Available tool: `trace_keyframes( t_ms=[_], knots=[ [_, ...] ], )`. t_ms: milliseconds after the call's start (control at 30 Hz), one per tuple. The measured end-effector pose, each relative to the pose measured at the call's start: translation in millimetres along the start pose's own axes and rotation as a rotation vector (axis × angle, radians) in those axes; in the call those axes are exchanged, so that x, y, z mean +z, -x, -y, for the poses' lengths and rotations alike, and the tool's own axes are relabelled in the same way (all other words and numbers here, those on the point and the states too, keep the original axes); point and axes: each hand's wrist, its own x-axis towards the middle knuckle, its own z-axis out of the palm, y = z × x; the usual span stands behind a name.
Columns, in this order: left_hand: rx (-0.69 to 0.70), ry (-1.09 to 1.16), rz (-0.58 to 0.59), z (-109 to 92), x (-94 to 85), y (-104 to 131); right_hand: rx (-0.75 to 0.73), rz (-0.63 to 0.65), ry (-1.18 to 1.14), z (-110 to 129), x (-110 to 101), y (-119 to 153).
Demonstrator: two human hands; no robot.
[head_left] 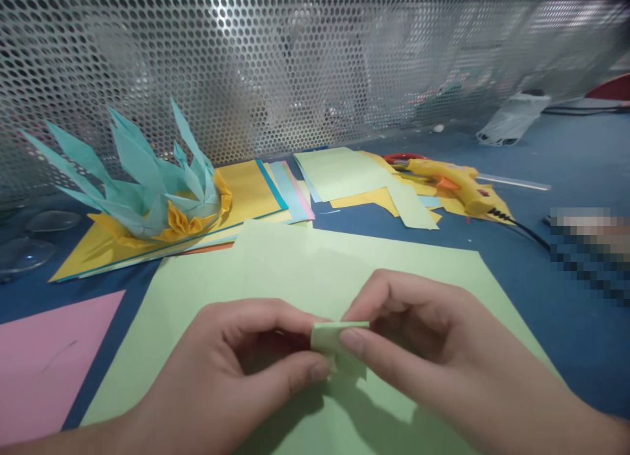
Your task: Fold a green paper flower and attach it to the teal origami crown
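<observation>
Head view: both hands close in a fingertip pinch on one small folded piece of light green paper, the left hand [251,356] at its left edge and the right hand [433,343] with thumb flat on the near face, forefinger behind. Neither grip shows a gap beyond the paper's thickness. The folded piece [327,340] is held up just above a large green sheet [418,261], its folded edge uppermost.

It should handle as very light, fairly stiff along the fold and softer at the loose lower corners, easily creased or torn rather than slippery; the folded edge and side margins look the best places to take hold, with light pressure.

Farther out on the blue desk [585,159] lie a pink sheet [54,356] at left, a turquoise-and-yellow folded paper form [142,179] on stacked coloured paper [251,182], and a yellow glue gun [453,179] at right.
</observation>
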Motion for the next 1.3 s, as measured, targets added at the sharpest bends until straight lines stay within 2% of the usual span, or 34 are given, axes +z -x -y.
trace_keyframes(
  t_ms=[133, 233, 433, 633, 833, 1000, 1167, 1300],
  knots=[
    [-0.057, 0.040, -0.024, -0.1, 0.1, -0.6, 0.006, 0.008, -0.069, -0.7, -0.3, -1.9],
    [-0.069, -0.003, -0.022, 0.9, 0.0, 1.0, -0.032, 0.041, -0.010, -1.5, 1.0, 0.3],
    [0.022, -0.142, 0.024, 0.9, 1.2, 3.4, -0.085, 0.070, 0.167, -1.5, -1.9, 5.2],
    [0.025, -0.234, 0.046, 2.6, 1.8, 5.5, -0.087, 0.095, 0.229, -0.2, -4.4, 5.9],
    [0.095, -0.319, 0.074, 4.6, 1.0, 3.4, -0.008, 0.091, 0.147, -1.0, -0.7, 4.8],
    [0.019, -0.154, 0.104, 2.6, -0.3, 3.3, 0.065, 0.136, -0.032, -2.8, 1.1, 3.2],
    [-0.021, -0.034, 0.063, -0.6, -1.6, 2.0, 0.033, 0.172, 0.000, -6.3, 1.8, 7.3],
    [-0.080, -0.038, -0.007, -2.2, -1.5, 0.3, 0.011, 0.176, 0.006, -5.9, 1.3, 7.6]
  ],
)
